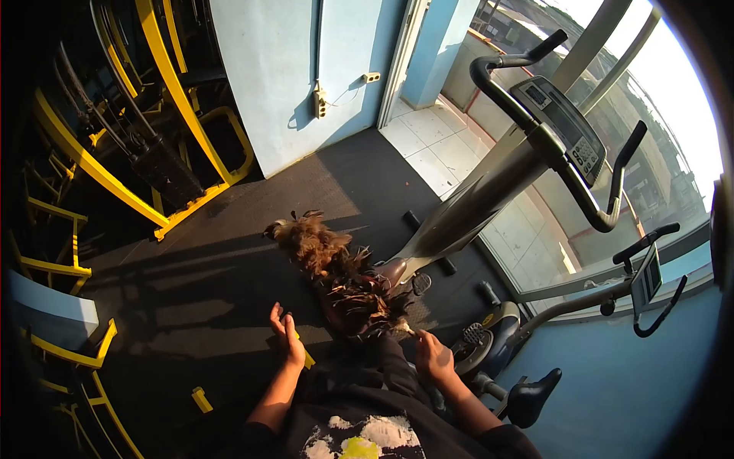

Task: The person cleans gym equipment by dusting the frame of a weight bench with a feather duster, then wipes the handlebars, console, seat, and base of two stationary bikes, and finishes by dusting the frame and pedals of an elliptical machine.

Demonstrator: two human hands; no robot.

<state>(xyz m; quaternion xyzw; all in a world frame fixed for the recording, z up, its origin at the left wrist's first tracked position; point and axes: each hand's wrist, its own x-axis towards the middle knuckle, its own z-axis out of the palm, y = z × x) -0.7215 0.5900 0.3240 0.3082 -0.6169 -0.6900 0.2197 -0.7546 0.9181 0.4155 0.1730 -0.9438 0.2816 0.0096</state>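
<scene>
My right hand (434, 358) is closed around the thin handle of a brown feather duster (325, 256). The duster's long, shaggy feathers stretch forward and to the left, over the dark floor. Beneath and beside the feathers shows part of a shiny brown seat (392, 270) of an exercise bike (474, 206); the rest of the seat is mostly hidden. My left hand (288, 334) is held in the air left of the duster, apart from it, fingers extended and holding nothing.
Handlebars and a console (562, 126) rise at the upper right. A second exercise bike (501, 329) stands close on my right, by the window. Yellow-framed weight machines (183, 99) line the left. Ahead are a blue wall with sockets (320, 103) and a doorway onto white tiles (434, 145).
</scene>
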